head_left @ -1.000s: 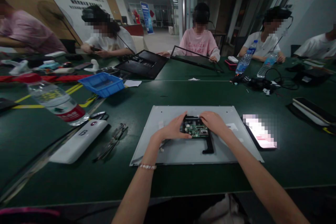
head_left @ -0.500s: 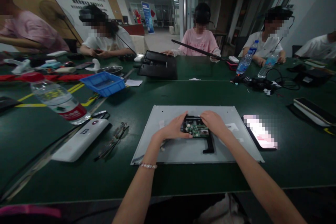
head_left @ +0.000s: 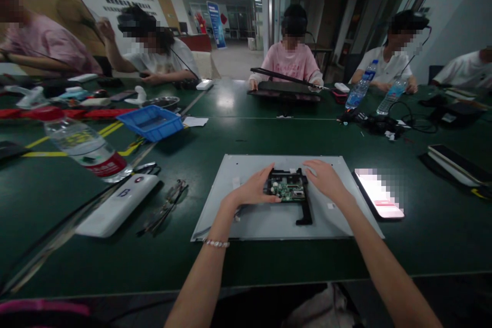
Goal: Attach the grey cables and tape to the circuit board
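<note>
A flat grey metal panel (head_left: 265,225) lies on the green table in front of me. On it rests a green circuit board (head_left: 289,190) set in a black plastic frame (head_left: 305,213), with one leg of the frame reaching toward me. My left hand (head_left: 254,185) grips the left side of the framed board, thumb at the near edge and fingers at the far corner. At the frame's upper right corner, my right hand (head_left: 323,178) is held with its fingers stretched out, close to the frame; whether the fingertips touch it I cannot tell.
A lit phone (head_left: 378,195) lies right of the panel. To the left are a bundle of wires (head_left: 165,207), a white power bank (head_left: 119,205), a water bottle (head_left: 88,146) and a blue bin (head_left: 154,122). Across the table, a person in pink (head_left: 292,61) handles a dark panel (head_left: 284,91).
My right hand has shifted right, off the board's upper edge, and its fingers have straightened. My left hand stays put. The person opposite has drawn the dark panel in front of them.
</note>
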`<state>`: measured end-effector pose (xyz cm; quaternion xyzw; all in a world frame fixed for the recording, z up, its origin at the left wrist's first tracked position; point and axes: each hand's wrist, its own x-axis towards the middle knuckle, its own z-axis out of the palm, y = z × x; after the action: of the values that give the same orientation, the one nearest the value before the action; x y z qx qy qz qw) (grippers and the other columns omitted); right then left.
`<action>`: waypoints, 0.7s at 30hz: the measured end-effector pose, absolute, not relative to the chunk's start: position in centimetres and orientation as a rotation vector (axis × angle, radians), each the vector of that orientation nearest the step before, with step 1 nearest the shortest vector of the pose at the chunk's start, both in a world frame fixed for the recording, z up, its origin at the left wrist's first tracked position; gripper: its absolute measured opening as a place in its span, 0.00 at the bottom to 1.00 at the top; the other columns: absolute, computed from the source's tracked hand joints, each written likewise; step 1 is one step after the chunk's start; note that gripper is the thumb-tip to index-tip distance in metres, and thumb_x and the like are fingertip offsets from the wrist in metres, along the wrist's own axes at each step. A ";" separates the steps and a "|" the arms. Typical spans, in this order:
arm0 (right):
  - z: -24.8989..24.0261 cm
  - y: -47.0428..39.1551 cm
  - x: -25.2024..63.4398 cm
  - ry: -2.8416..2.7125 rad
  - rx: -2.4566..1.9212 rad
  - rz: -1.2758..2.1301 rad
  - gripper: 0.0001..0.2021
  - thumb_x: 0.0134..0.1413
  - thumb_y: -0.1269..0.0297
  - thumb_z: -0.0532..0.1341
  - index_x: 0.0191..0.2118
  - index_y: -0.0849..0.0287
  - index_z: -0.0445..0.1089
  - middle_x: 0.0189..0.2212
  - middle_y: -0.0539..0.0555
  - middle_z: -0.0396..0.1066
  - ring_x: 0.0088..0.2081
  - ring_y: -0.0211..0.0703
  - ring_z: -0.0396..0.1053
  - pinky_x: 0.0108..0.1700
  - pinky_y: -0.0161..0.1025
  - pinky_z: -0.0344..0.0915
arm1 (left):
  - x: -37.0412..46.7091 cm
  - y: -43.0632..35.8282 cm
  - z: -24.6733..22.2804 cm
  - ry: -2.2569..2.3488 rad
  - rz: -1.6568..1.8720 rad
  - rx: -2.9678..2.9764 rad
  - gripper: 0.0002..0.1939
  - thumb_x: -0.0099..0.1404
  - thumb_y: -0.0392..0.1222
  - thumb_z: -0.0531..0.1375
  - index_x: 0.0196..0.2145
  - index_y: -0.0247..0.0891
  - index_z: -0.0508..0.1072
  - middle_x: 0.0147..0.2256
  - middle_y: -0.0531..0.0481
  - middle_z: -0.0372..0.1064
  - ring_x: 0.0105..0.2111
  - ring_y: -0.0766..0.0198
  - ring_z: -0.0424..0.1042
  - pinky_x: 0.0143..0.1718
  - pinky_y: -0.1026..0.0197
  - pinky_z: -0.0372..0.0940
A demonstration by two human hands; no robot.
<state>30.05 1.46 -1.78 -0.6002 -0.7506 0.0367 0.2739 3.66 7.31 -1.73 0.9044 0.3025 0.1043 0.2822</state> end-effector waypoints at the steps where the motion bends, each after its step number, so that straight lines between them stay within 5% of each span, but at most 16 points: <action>1: -1.7 0.8 30.8 -1.983 -1.616 0.104 0.16 0.59 0.66 0.50 0.48 0.60 0.69 0.47 0.57 0.70 0.48 0.45 0.66 0.54 0.44 0.60 | 3.6 7.3 -1.6 0.808 0.278 2.419 0.55 0.52 0.61 0.61 0.64 0.35 0.34 0.64 0.35 0.38 0.63 0.45 0.43 0.61 0.44 0.44; 21: -3.7 -5.6 33.5 -1.835 -1.816 0.250 0.13 0.55 0.63 0.56 0.45 0.58 0.71 0.44 0.57 0.70 0.46 0.46 0.66 0.50 0.45 0.62 | 3.6 7.1 -1.1 0.817 0.286 2.394 0.54 0.53 0.60 0.61 0.64 0.36 0.34 0.64 0.36 0.38 0.62 0.43 0.44 0.61 0.43 0.45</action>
<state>33.54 -5.62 -3.69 -0.6741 -0.6810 0.0929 0.2706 3.59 7.11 -1.05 0.8989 0.3067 0.1074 0.2938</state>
